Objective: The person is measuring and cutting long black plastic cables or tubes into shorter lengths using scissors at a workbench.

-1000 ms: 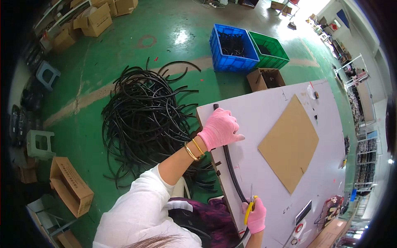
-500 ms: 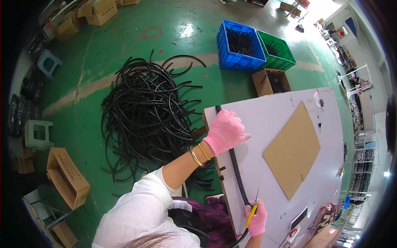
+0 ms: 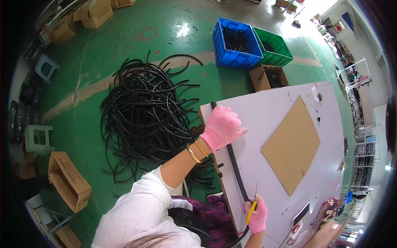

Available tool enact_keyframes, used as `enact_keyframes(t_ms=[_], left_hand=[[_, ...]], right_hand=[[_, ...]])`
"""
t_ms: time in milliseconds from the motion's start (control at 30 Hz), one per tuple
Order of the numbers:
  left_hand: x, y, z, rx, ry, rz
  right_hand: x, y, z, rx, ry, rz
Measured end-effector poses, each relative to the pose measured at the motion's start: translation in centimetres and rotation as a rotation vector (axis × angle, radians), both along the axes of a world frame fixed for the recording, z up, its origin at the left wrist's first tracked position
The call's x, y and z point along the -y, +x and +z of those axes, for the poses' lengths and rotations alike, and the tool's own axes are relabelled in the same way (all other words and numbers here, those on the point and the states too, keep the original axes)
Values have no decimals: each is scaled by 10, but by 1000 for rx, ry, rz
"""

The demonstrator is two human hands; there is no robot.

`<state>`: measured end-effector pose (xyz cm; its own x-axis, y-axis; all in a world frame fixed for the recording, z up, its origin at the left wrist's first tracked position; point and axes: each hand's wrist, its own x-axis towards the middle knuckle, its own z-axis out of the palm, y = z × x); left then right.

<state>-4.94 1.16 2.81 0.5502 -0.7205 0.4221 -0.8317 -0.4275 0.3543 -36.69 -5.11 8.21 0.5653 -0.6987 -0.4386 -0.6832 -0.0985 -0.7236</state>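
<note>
A long black rubber tube (image 3: 235,165) lies along the left side of the white table (image 3: 256,120) and bends toward me at the near end. My left hand (image 3: 223,128), in a pink glove, is closed over the tube near its far end, thumb pointing right. In its pink glove, my right hand (image 3: 258,215) grips yellow-handled scissors (image 3: 251,211), their pointed blades upward, and pinches the tube's nearer part at the same time. Past my right hand the tube curves down to the lower edge of the view.
A big heap of black tubes (image 3: 140,107) covers the floor left of the table. Brown cardboard (image 3: 291,146) lies on the tabletop. Beyond the table stand a blue crate (image 3: 237,57), a green crate (image 3: 281,58) and a cardboard box (image 3: 260,80). A tape roll (image 3: 295,228) sits near right.
The whole view has shifted slightly. Both hands keep nearly the same places on the tube, and the scissors stay in my right hand.
</note>
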Motion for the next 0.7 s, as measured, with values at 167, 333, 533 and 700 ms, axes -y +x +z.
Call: enact_keyframes(t_ms=[167, 333, 533, 700], left_hand=[[1, 1, 0, -19, -22, -12], [1, 0, -1, -9, -11, -11], [0, 0, 3, 33, -26, 11], [2, 1, 9, -121, 53, 26]], right_hand=[[1, -2, -2, 18, -14, 17], [3, -10, -8, -9, -44, 80], [5, -15, -19, 24, 18, -49], [2, -6, -8, -12, -238, 139]])
